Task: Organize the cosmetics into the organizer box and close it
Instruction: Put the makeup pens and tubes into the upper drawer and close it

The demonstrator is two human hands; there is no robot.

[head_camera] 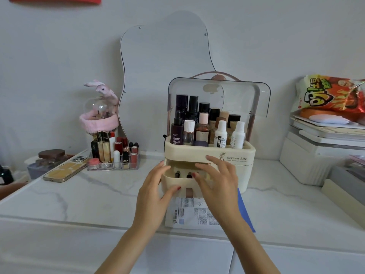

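Observation:
A cream organizer box (245,155) stands at the middle of the marble counter, its clear lid (246,95) raised. Several bottles (199,123) fill its top tray. Its lower drawer (171,183) is pulled out, with small dark-capped items (189,175) lying inside. My left hand (154,196) rests flat against the drawer's front left, fingers spread. My right hand (217,180) hovers over the drawer's right part with fingers apart, hiding that side. Neither hand holds anything.
A clear rack of lipsticks (116,153) stands left of the box, with a phone (65,169) and a jar (51,155) further left. A printed sachet (189,214) on blue paper lies before the drawer. A wavy mirror (164,62) leans behind. White boxes and a snack bag (331,95) stand right.

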